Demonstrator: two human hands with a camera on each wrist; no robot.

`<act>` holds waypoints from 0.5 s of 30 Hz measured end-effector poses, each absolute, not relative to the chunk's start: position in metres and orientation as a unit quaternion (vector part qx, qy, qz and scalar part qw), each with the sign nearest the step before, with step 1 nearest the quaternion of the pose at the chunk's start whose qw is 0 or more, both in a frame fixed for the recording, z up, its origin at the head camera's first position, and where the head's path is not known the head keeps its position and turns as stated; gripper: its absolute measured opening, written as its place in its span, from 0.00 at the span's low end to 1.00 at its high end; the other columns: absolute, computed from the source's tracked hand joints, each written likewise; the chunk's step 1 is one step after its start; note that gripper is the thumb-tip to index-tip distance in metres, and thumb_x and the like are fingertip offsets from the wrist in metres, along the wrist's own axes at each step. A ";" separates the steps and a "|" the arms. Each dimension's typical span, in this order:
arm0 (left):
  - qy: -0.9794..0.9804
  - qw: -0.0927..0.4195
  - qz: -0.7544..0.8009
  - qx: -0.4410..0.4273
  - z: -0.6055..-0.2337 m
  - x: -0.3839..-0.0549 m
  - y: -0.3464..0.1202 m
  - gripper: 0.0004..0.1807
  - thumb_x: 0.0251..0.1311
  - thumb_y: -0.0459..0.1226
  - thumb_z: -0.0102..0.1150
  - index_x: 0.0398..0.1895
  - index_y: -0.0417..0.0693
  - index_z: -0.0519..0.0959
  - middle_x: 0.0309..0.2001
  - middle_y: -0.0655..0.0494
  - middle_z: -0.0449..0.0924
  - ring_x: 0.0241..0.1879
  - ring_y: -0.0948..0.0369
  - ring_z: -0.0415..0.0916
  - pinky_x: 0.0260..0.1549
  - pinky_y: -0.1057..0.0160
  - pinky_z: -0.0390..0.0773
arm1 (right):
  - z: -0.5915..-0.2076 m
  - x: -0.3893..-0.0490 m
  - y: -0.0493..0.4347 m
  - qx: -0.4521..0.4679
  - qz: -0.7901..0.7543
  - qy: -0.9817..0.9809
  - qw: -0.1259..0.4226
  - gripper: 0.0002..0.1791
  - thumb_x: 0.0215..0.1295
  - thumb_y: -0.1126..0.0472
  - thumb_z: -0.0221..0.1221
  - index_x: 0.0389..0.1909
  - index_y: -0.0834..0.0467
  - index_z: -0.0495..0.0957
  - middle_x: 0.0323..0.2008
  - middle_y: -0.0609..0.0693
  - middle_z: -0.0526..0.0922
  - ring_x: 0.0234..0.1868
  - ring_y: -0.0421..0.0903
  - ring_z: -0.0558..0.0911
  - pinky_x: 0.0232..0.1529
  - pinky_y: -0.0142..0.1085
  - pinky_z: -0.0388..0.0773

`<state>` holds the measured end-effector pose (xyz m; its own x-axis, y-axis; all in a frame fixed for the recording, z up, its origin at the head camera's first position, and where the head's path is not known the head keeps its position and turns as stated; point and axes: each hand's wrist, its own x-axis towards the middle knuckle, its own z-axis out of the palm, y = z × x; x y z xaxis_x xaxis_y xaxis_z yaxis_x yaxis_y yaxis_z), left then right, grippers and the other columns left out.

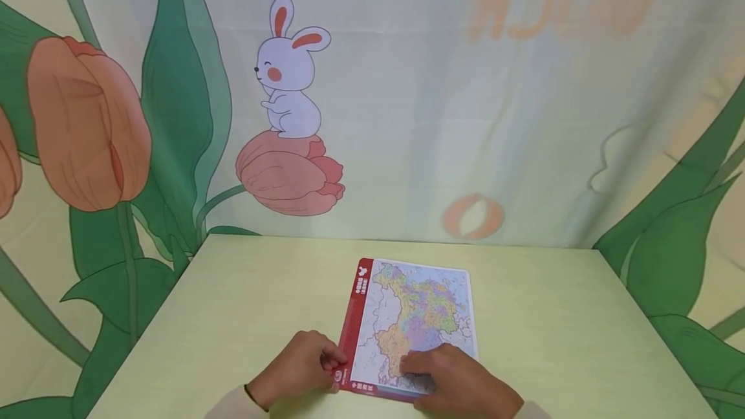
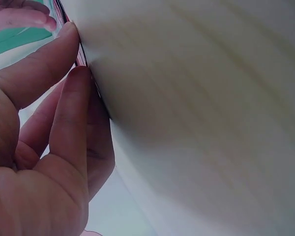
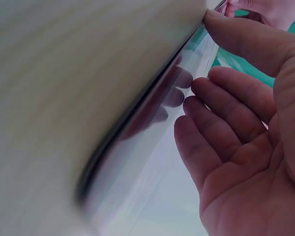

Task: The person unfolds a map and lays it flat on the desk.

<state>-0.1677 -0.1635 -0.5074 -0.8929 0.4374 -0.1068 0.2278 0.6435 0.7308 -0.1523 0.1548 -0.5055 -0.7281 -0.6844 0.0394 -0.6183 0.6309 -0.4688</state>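
Map (image 1: 416, 309) lies on desk (image 1: 244, 302), btwn side edges, long axis running away from both hands; L hand (image 1: 305, 362) touching near-left corner, can't tell if pinching; R hand (image 1: 456, 377), fingers loose, covers near-right corner.

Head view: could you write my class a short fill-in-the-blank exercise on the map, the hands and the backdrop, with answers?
1. In the head view, the strip along the left edge of the map is coloured ____.
2. The hand with a dark band at its wrist is the person's ____ one.
3. The rabbit printed on the backdrop shows ____ ears.
Missing words: red; left; two.
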 end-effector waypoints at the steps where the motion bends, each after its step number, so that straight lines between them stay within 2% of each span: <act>1: 0.895 0.141 0.380 0.184 -0.507 -0.168 -0.163 0.18 0.46 0.31 0.85 0.43 0.42 0.92 0.32 0.62 0.85 0.32 0.64 0.74 0.31 0.69 0.76 | -0.506 -0.153 0.151 -0.362 -0.227 0.902 0.067 0.19 0.60 0.55 0.74 0.53 0.41 0.87 0.42 0.30 0.86 0.34 0.30 0.77 0.43 0.27 0.77; 4: 0.896 0.143 0.380 0.181 -0.507 -0.168 -0.163 0.18 0.46 0.31 0.85 0.43 0.43 0.92 0.32 0.63 0.85 0.33 0.64 0.74 0.32 0.69 0.76 | -0.506 -0.153 0.138 -0.366 -0.207 0.906 0.045 0.18 0.58 0.54 0.74 0.51 0.42 0.88 0.44 0.31 0.87 0.34 0.30 0.78 0.44 0.30 0.79; 9: 0.895 0.136 0.380 0.188 -0.506 -0.167 -0.163 0.18 0.46 0.30 0.85 0.42 0.44 0.92 0.31 0.62 0.84 0.32 0.64 0.74 0.31 0.69 0.75 | -0.503 -0.153 0.118 -0.346 -0.187 0.918 0.046 0.19 0.59 0.50 0.74 0.52 0.43 0.87 0.48 0.33 0.88 0.37 0.32 0.80 0.48 0.34 0.81; 13: 0.894 0.125 0.380 0.201 -0.506 -0.167 -0.164 0.17 0.44 0.29 0.85 0.41 0.43 0.92 0.30 0.61 0.84 0.31 0.65 0.73 0.30 0.69 0.75 | -0.502 -0.152 0.106 -0.347 -0.168 0.922 0.037 0.22 0.59 0.49 0.74 0.55 0.45 0.87 0.55 0.37 0.89 0.49 0.38 0.87 0.57 0.39 0.84; 15: 0.894 0.125 0.380 0.202 -0.506 -0.167 -0.164 0.17 0.44 0.29 0.85 0.41 0.43 0.92 0.29 0.62 0.84 0.30 0.66 0.73 0.30 0.70 0.75 | -0.502 -0.152 0.101 -0.345 -0.159 0.924 0.034 0.24 0.60 0.48 0.74 0.57 0.45 0.87 0.58 0.38 0.88 0.55 0.40 0.87 0.61 0.41 0.83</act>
<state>-0.1673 -0.1638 -0.5065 -0.8872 0.4558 -0.0707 0.2652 0.6294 0.7304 -0.1521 0.1005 -0.5021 -0.7594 -0.6490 0.0468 -0.6272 0.7109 -0.3181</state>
